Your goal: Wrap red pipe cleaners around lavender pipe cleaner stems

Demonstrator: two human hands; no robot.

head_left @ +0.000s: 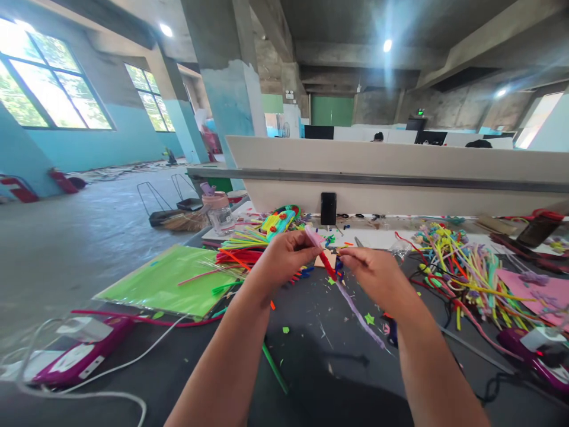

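Between thumb and fingers, my left hand (283, 256) pinches a fuzzy pipe cleaner piece. It has a pale pink looped top (313, 236), a red wrapped middle (328, 266) and a long purple tail (358, 314) slanting down to the right over the dark table. Just right of the red part, my right hand (377, 277) is closed in a pinch at about the same height. What its fingertips hold, if anything, is too small to make out. Behind the piece, a small tan card (323, 260) is partly hidden. A green star (369, 319) lies beside the tail.
Left are a green sheet in clear plastic (164, 281), bundled pipe cleaners (242, 240) and a lidded bottle (217, 210). A phone (328, 209) stands against the white partition (400, 160). Right lies a pipe cleaner heap (471, 273). Purple power strips (86, 353) and cables flank the table.
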